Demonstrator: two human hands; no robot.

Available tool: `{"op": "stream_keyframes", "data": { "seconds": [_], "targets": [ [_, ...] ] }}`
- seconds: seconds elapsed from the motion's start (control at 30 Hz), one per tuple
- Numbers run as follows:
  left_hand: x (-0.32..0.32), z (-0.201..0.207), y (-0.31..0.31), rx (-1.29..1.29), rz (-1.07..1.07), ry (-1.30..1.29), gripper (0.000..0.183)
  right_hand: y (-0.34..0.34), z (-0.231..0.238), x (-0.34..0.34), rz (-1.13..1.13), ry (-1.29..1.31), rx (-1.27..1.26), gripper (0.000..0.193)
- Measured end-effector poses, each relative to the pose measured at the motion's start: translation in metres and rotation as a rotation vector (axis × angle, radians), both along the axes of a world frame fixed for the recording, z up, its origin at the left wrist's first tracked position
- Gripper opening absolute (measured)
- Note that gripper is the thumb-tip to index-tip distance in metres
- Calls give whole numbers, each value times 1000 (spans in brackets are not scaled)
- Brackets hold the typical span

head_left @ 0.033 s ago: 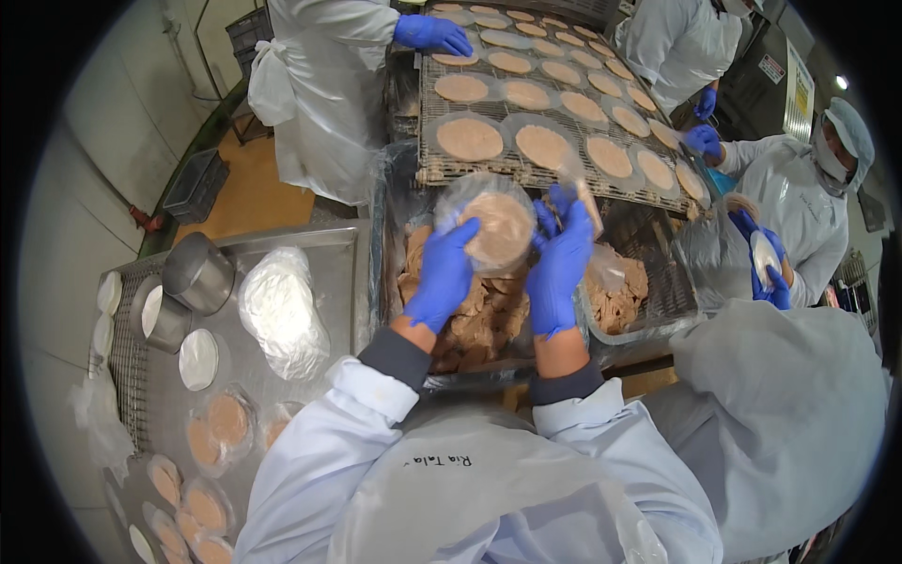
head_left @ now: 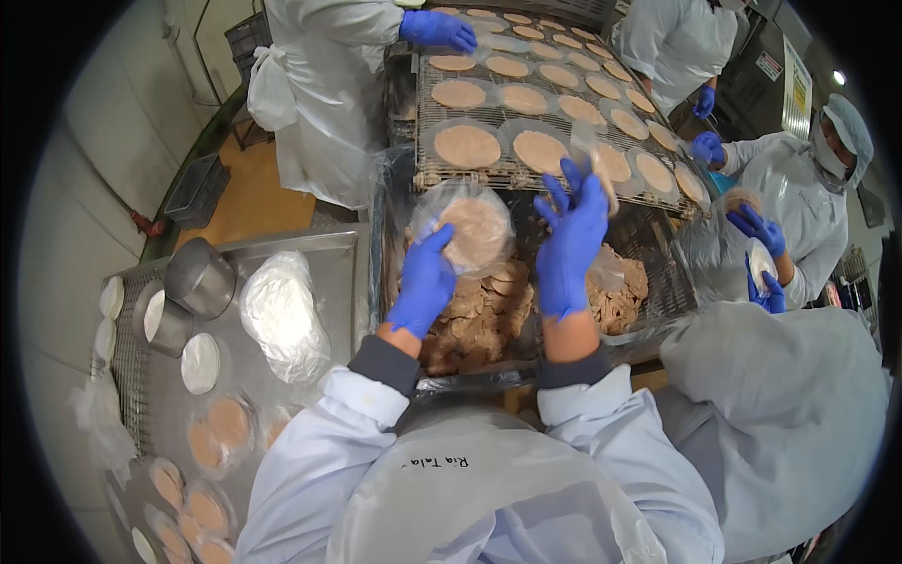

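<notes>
Blue nitrile on both hands, and the left hand (head_left: 425, 282) has its fingers curled under and behind a clear plastic bag (head_left: 462, 228) with a round tan patty (head_left: 474, 232) inside it, held up just above the heap in the bin. The right hand (head_left: 571, 242) is up beside it, fingers spread apart and pointing upward, the tips near a flap of thin film (head_left: 590, 150); whether they actually pinch that film, I cannot tell.

By the look of it that patty is soft and floppy, light, likely to bend or tear if gripped at one edge, so a flat palm beneath it is the safe hold. The bag looks thin and slick against gloves; its open rim is the place to take it.

Below the fingers sits a film-lined bin (head_left: 395, 235) heaped with torn, broken tan pieces (head_left: 479, 315). Beyond the fingertips, a wire rack (head_left: 427, 141) carries rows of whole round discs (head_left: 467, 146), each apart from its neighbour. Off to the left of the left hand, a metal tray (head_left: 329, 246) bears a bundle of clear bags (head_left: 282, 315), steel ring moulds (head_left: 199, 277) and bagged patties (head_left: 221, 428). Other people's gloved hands work at the far side and to the right.
</notes>
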State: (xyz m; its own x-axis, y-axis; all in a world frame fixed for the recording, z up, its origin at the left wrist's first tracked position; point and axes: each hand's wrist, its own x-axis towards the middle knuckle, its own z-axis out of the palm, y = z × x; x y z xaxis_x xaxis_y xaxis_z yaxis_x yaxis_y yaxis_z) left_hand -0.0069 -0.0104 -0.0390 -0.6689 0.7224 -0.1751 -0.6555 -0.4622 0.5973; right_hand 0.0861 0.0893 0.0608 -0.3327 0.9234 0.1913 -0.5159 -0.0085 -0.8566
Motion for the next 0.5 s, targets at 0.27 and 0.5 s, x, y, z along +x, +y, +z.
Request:
{"op": "stream_keyframes", "data": {
  "seconds": [0.27, 0.5],
  "targets": [
    [-18, -4, -21, 265, -4, -141, 47, 13, -26, 5, 1010, 335, -694, 52],
    [-29, 39, 19, 338, -74, -51, 50, 57, -59, 20, 483, 424, -844, 56]
  ]
}}
